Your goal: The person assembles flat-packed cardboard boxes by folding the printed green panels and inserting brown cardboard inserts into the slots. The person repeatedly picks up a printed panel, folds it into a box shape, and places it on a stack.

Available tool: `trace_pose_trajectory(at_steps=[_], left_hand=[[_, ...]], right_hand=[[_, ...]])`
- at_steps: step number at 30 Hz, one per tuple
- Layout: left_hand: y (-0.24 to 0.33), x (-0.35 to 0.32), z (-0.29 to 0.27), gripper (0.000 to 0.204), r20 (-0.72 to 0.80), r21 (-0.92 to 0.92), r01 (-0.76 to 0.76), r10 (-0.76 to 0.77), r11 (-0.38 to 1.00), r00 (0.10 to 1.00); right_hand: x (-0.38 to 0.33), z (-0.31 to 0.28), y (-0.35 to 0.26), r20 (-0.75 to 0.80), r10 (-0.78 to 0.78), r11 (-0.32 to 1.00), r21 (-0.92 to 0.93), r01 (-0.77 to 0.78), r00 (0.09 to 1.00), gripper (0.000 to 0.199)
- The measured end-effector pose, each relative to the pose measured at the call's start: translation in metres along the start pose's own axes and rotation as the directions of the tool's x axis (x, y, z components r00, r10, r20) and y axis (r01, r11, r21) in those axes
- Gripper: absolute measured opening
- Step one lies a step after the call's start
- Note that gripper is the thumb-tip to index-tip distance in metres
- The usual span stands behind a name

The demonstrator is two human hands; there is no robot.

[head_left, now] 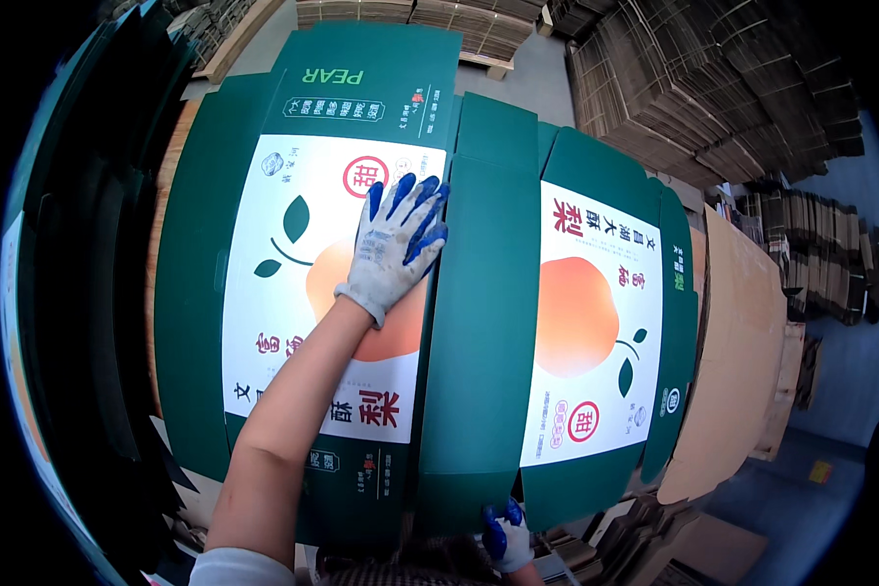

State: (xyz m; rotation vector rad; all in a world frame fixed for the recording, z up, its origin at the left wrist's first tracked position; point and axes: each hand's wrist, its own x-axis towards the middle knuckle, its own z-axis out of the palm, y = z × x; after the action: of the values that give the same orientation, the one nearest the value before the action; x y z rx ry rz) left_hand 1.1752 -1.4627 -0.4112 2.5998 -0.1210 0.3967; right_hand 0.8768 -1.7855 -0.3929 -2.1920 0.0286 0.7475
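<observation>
- Head view, nearest: the right hand (507, 539) is at the lower edge of the flattened green carton (479, 293); whether its grip is clamped cannot be told.
- Farther up, the left hand (393, 244) lies on the printed panel (327, 283), grip apart, fingers spread; even palm pressure should steady the cardboard without denting it.
- Beyond the carton, brown cardboard stacks (713, 93) stand.

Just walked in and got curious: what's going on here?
Someone is handling green printed cardboard with two gloved hands. The left hand lies open across its left-side pear picture; the right hand is at the near edge, its grip unclear. Stacked brown cardboard stands at the far right.
</observation>
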Motion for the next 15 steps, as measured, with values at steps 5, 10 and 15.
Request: trace_pose_trajectory(at_steps=[5, 10, 15], left_hand=[[-0.012, 0.002, 0.011, 0.053, 0.138, 0.140, 0.022, -0.041, 0.990, 0.990], [-0.012, 0.004, 0.015, 0.053, 0.180, 0.156, 0.013, -0.042, 0.988, 0.983], [-0.014, 0.005, 0.019, 0.053, 0.205, 0.195, -0.008, -0.033, 0.981, 0.978]], right_hand=[[0.005, -0.001, 0.013, 0.037, -0.121, 0.945, -0.303, 0.127, 0.992, 0.026], [0.020, 0.005, -0.019, -0.052, 0.222, 0.956, 0.206, -0.207, 0.974, 0.027], [0.024, 0.004, -0.012, -0.062, 0.049, 0.995, 0.089, -0.043, 0.997, 0.025]])
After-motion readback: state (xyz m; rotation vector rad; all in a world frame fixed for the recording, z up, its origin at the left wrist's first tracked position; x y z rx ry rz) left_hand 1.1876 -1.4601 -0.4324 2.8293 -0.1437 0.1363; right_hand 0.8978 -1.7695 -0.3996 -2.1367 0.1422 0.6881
